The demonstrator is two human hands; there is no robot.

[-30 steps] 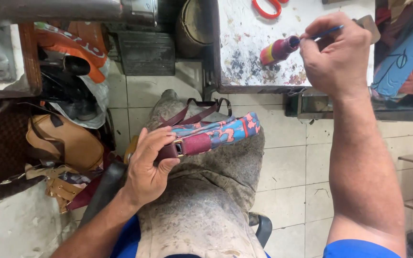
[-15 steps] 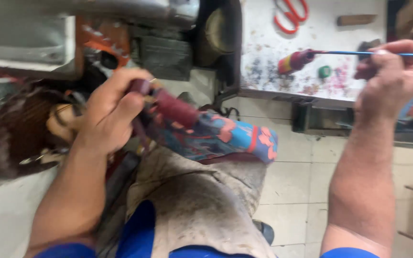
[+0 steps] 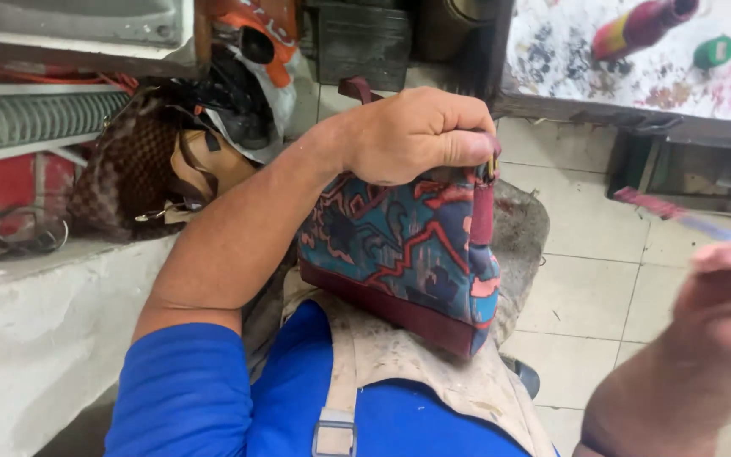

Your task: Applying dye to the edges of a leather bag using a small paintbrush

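Fingers of the left hand are closed tight over the top edge of a patterned bag, standing it upright on the lap against a stained apron, so its maroon side seam faces out. The right hand, blurred, pinches a thin brush well apart from the bag, its tip angled toward that seam, seemingly ready for touch-up work.

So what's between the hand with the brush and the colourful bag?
In the head view, only pale floor tiles show between the right hand, which holds a thin brush, and the patterned bag that the left hand grips.
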